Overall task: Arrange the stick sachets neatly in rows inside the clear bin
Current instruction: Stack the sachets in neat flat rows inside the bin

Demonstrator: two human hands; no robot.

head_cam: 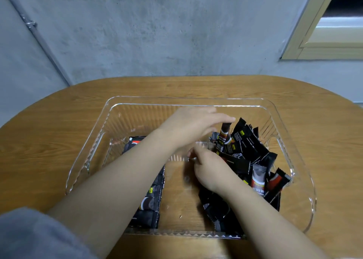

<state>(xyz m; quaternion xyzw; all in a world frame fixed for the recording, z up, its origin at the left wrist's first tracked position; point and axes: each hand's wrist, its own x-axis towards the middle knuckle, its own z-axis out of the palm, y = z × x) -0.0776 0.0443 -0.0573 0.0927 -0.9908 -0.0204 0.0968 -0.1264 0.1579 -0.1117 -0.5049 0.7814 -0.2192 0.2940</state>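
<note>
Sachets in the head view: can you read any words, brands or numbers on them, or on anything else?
No text reads for certain.
Loose black stick sachets on the right of the clear plastic bin: white and yellow print, too blurred to quote.
Flat black sachets in the left row: small yellow marks, unreadable.
Bin, brown wooden table, grey wall: no text.

The clear bin (282, 125) is sitting on the table (49, 125). Inside, a flat row of sachets (151, 205) is lying along the left, a loose heap of sachets (253, 152) is leaning at the right, bare floor between them.
</note>
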